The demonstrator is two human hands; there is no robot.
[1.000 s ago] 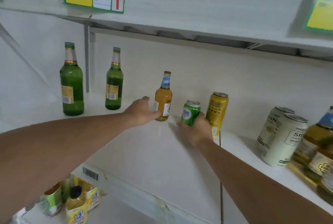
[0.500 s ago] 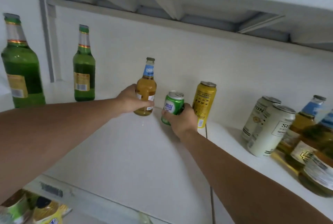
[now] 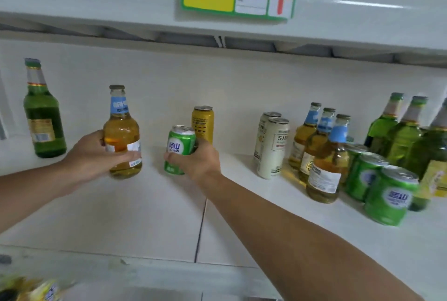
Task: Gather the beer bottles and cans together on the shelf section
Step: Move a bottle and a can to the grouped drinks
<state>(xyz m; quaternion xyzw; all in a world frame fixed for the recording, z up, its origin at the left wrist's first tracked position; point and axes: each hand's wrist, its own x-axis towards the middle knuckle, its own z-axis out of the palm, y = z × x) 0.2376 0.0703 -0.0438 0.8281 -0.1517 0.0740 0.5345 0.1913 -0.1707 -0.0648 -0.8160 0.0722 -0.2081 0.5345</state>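
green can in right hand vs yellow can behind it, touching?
Cannot tell. In the head view the green can, gripped by the right hand, overlaps the yellow can behind it, hiding any gap.

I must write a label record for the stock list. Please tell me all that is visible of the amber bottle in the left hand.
The amber bottle is clear glass filled with golden liquid, with a dull metal cap, a light blue neck label and a white body label partly hidden by fingers. It stands nearly upright. The left hand grips its lower body from the left. Whether its base touches the white shelf cannot be told. The green can is to its right, apart from it.
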